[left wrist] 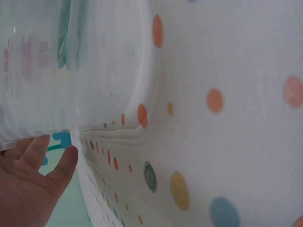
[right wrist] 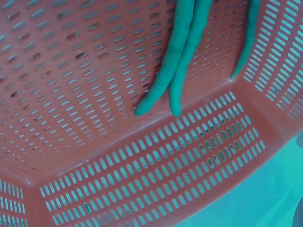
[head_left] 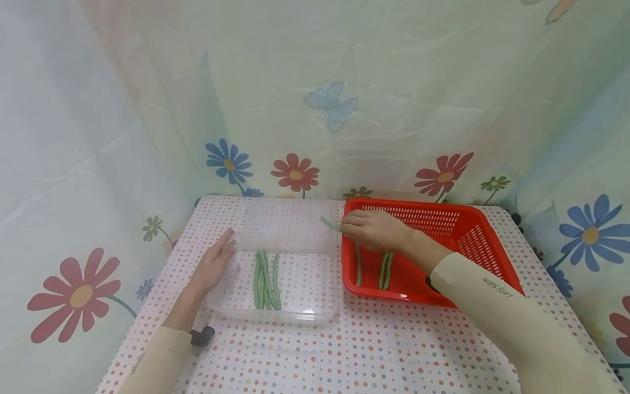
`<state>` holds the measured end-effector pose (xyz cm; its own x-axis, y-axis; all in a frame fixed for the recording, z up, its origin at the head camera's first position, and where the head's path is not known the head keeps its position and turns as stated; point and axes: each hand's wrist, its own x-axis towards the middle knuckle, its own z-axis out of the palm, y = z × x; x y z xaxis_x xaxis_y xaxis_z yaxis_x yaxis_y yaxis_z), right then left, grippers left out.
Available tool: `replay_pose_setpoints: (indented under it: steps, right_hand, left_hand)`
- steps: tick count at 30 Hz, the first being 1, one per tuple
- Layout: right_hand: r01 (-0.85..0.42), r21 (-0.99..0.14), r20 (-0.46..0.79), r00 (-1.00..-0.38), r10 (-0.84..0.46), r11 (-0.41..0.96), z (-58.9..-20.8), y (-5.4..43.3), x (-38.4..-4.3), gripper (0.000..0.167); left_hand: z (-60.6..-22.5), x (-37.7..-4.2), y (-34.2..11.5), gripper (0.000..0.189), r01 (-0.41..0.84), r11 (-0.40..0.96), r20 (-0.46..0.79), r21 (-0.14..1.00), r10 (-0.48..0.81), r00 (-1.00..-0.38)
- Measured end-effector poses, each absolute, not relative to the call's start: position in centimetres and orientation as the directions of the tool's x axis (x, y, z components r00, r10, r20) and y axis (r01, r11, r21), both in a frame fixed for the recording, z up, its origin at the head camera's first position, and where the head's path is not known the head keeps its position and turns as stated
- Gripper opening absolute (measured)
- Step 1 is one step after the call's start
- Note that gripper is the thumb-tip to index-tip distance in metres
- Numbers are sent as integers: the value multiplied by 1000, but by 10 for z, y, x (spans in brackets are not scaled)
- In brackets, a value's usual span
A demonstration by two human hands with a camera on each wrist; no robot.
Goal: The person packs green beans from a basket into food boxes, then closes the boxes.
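Observation:
My right hand (head_left: 376, 229) is over the left side of a red basket (head_left: 418, 204), pinching one green bean (head_left: 331, 224) whose end sticks out to the left. Three green beans lie in the basket: a pair (right wrist: 173, 66) side by side and a single one (right wrist: 246, 47) near the wall. Left of it stands a clear plastic container (head_left: 305, 316) with several green beans (head_left: 266, 282) lying lengthwise in it. At the container's left side is my left hand (head_left: 213, 265), fingers extended; in the left wrist view its fingertips (left wrist: 70, 158) are by the container's edge.
A translucent lid (head_left: 287, 219) lies folded back behind the container. Both containers stand on a dotted tablecloth (head_left: 295, 361). Behind the table and at its sides hangs a flowered curtain (head_left: 256, 82).

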<state>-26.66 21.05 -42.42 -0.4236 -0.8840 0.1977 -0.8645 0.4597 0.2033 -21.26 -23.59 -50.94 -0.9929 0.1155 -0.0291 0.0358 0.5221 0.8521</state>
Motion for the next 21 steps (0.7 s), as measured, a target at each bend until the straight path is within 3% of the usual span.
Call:
replay_pose_setpoints:
  steps: [10, 15, 21]
  right_hand:
    - [-879, 219, 220, -379, -899, 424, -426, 203, -264, 33]
    - [-859, 297, 217, -365, -906, 417, -423, 201, -261, 49]
    - [-829, 293, 154, -451, -879, 477, -415, 194, -255, 70]
  left_hand:
    - [-512, -213, -237, 59, 38, 524, -26, 851, 115, -993]
    - [-513, -213, -236, 59, 41, 527, -22, 849, 113, -993]
    - [-512, -213, -236, 59, 37, 532, -24, 846, 108, -994]
